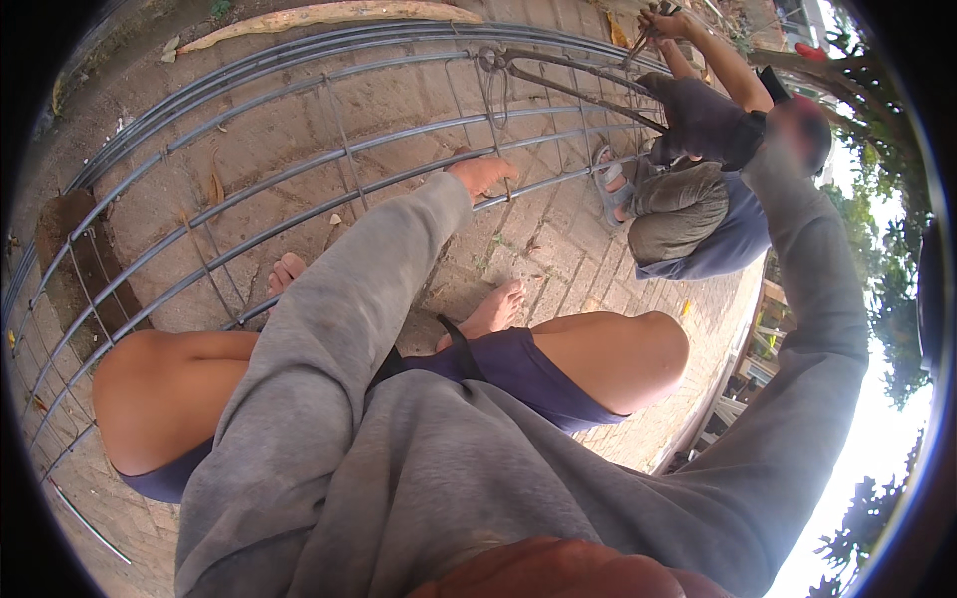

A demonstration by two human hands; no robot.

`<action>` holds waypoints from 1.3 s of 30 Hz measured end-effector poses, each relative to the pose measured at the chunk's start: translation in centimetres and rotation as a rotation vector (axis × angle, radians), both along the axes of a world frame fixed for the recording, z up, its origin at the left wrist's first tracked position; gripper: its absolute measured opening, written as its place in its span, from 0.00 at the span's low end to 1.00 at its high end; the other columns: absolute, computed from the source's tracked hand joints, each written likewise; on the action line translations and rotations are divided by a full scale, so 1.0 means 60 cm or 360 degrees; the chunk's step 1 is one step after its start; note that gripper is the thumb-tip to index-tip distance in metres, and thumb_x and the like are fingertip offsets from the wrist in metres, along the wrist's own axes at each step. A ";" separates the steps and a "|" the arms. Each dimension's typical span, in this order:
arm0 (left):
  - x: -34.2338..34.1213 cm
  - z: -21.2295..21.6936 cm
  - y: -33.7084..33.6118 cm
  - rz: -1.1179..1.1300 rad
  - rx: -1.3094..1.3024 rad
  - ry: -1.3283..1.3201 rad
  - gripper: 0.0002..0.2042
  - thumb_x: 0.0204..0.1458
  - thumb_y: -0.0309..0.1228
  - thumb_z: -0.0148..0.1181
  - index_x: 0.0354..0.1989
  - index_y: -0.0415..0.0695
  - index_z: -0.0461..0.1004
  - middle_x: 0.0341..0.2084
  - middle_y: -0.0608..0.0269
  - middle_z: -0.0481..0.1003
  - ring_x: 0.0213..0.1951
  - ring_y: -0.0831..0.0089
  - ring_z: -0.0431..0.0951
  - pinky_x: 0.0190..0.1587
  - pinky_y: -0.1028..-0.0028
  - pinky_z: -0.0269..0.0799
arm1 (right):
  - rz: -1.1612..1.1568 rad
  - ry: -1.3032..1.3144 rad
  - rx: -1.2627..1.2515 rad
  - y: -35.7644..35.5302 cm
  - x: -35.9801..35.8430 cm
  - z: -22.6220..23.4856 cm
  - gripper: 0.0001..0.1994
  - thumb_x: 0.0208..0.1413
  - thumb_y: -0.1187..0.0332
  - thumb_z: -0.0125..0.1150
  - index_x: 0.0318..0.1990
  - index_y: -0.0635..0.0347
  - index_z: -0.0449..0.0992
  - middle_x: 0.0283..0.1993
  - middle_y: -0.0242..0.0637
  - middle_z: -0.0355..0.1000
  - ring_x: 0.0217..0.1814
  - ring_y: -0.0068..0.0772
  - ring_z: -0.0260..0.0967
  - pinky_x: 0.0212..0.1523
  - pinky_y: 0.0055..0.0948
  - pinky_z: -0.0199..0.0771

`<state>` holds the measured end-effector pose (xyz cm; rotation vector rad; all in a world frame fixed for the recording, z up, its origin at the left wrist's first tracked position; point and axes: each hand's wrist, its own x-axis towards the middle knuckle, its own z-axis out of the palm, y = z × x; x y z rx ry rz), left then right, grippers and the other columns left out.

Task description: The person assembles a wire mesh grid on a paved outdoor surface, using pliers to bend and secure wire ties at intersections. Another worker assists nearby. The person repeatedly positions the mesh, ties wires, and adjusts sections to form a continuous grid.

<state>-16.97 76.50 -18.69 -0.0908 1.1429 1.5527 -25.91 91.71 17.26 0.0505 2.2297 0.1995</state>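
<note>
My left hand [483, 177] reaches forward to a steel bar [334, 204] of a long rebar cage, its fingers curled over the bar. Thin wire ties and hoops cross the cage's long bars. My right arm [812, 269] stretches out to the right; the hand at its end merges with a dark shape beside another person, so its fingers cannot be made out. Long-handled cutters [493, 60] with rusty handles lie over the cage's far side, the handles running right toward that dark shape. Whether my right hand touches them is hidden.
A person [688, 214] squats at the right, bare arms raised to a tool. A brown block [75, 249] props the cage at left. A long dry husk [319, 15] lies beyond on the brick paving [558, 249]. My bare foot [493, 314] stands close to the cage.
</note>
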 end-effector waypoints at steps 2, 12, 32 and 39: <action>0.002 0.006 -0.002 -0.0015 0.0028 -0.0029 0.24 0.50 0.48 0.72 0.48 0.42 0.82 0.50 0.53 0.73 0.55 0.59 0.67 0.62 0.56 0.58 | -0.0389 -0.0137 0.0104 0.002 0.000 0.000 0.29 0.50 0.60 0.73 0.58 0.63 0.74 0.48 0.42 0.76 0.34 0.32 0.79 0.30 0.27 0.80; -0.014 0.060 -0.034 -0.0217 -0.0003 0.0102 0.40 0.53 0.55 0.69 0.69 0.40 0.71 0.68 0.39 0.63 0.75 0.45 0.53 0.74 0.49 0.47 | 0.0683 0.0866 0.0270 0.049 0.006 -0.056 0.19 0.57 0.58 0.66 0.49 0.64 0.80 0.51 0.47 0.76 0.52 0.43 0.73 0.51 0.45 0.71; -0.075 0.390 -0.151 0.1126 -0.0133 0.1892 0.24 0.63 0.29 0.58 0.68 0.37 0.69 0.54 0.53 0.80 0.48 0.70 0.82 0.46 0.71 0.80 | -0.0612 -0.1850 -0.3135 0.171 0.095 -0.296 0.32 0.60 0.63 0.69 0.64 0.74 0.62 0.30 0.45 0.75 0.24 0.30 0.73 0.20 0.25 0.71; -0.066 0.459 -0.057 0.0031 -0.0786 0.1950 0.25 0.64 0.31 0.57 0.69 0.36 0.68 0.52 0.49 0.81 0.48 0.64 0.83 0.47 0.64 0.81 | -0.0311 0.0534 -0.1978 0.263 0.288 -0.210 0.22 0.66 0.65 0.55 0.63 0.69 0.73 0.32 0.34 0.74 0.32 0.23 0.69 0.36 0.27 0.72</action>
